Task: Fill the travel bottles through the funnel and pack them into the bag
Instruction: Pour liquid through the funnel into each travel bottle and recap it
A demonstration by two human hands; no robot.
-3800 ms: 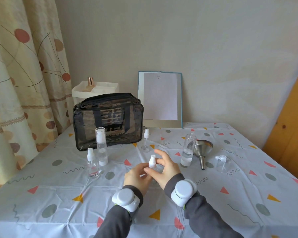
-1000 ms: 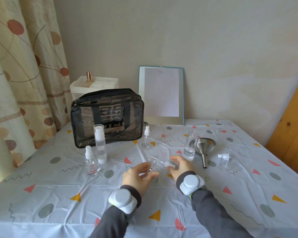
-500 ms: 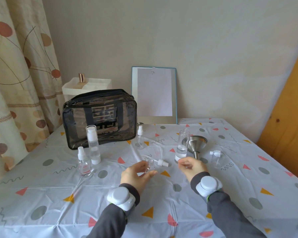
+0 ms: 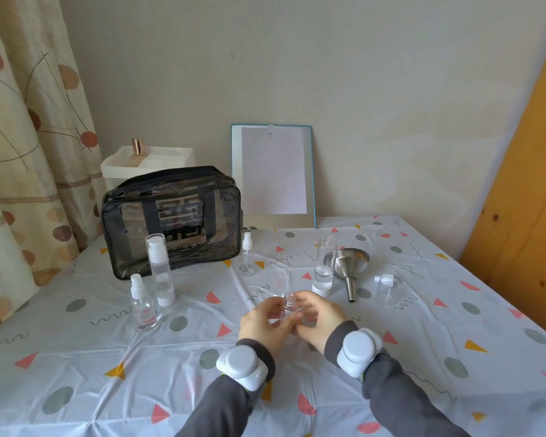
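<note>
Clear plastic, uncapped and upright, a small bottle (image 4: 289,305) is held between both hands just above the patterned tablecloth (image 4: 423,342), near the middle of the table. The left hand (image 4: 265,320) curls its fingers and thumb round the bottle's left side. The right hand (image 4: 320,316), which half a second ago hovered apart near the steel funnel (image 4: 349,263), has come back and now curls round the bottle's right side, the two thumbs close together. The white spray head that lay on the cloth beside the bottle a moment ago can no longer be made out. Fingers cover the bottle's lower body, so any contents cannot be told. Behind, an open bottle (image 4: 324,266) partly filled with clear liquid stands just left of the funnel, which lies tipped over. The black see-through bag (image 4: 171,219) stands at the back left, well apart from the hands.
</note>
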